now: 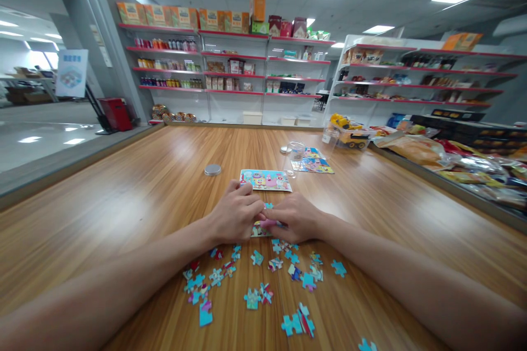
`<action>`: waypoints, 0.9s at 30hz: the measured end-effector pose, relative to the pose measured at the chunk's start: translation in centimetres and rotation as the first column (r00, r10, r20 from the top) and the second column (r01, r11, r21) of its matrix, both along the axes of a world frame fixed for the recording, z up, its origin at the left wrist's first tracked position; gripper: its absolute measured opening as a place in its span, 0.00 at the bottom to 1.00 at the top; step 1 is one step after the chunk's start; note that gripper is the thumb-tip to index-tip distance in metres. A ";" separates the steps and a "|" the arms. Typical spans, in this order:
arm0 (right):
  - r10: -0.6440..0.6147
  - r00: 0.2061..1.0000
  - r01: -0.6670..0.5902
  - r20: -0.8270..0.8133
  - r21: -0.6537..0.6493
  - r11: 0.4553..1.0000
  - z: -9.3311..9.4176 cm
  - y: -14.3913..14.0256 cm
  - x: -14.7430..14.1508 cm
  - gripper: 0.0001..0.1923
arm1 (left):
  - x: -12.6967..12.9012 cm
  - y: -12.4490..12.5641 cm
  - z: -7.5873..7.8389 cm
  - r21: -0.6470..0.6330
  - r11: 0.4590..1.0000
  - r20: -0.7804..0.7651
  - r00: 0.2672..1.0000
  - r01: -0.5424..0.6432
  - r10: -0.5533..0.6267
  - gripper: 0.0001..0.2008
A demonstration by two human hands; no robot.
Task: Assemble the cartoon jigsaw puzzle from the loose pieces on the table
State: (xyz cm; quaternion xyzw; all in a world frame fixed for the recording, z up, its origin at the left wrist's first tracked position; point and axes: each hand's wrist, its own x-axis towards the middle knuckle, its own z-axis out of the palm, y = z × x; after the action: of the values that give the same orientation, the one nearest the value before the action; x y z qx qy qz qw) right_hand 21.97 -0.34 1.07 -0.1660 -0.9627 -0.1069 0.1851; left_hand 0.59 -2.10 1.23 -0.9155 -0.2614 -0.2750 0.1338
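Observation:
My left hand (236, 211) and my right hand (294, 216) meet over a small joined section of jigsaw puzzle (260, 230), covering most of it. The left fingers are curled and closed. The right fingers are pressed together, their tips against the left fingertips and the pink part of the puzzle. Anything pinched between them is hidden. Just beyond lies a cartoon picture card (269, 181). Loose puzzle pieces lie scattered nearer to me, among them a blue one (339, 269), a blue-and-pink one (206, 313) and a greenish one (252, 299).
A round metal lid (213, 169) lies left of the card. Behind on the right are a clear jar (296, 151), puzzle picture sheets (313, 165) and a tub with a yellow toy truck (349, 134). Packaged snacks (461, 164) line the right edge. Stocked shelves (234, 55) stand beyond the table.

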 end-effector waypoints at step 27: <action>0.172 0.897 -0.110 -0.407 0.170 0.979 1.4 -3.1 -2.2 0.21 | 1.6 -1.7 0.8 -0.241 0.969 -0.044 0.996 0.060 -0.073 0.11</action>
State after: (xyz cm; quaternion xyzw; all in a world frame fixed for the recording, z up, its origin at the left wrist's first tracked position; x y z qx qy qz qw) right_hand 19.73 -3.48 2.47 -0.1011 -0.8997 -0.1233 0.4064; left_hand 2.18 -3.83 2.00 -0.9402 -0.2582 -0.2215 0.0198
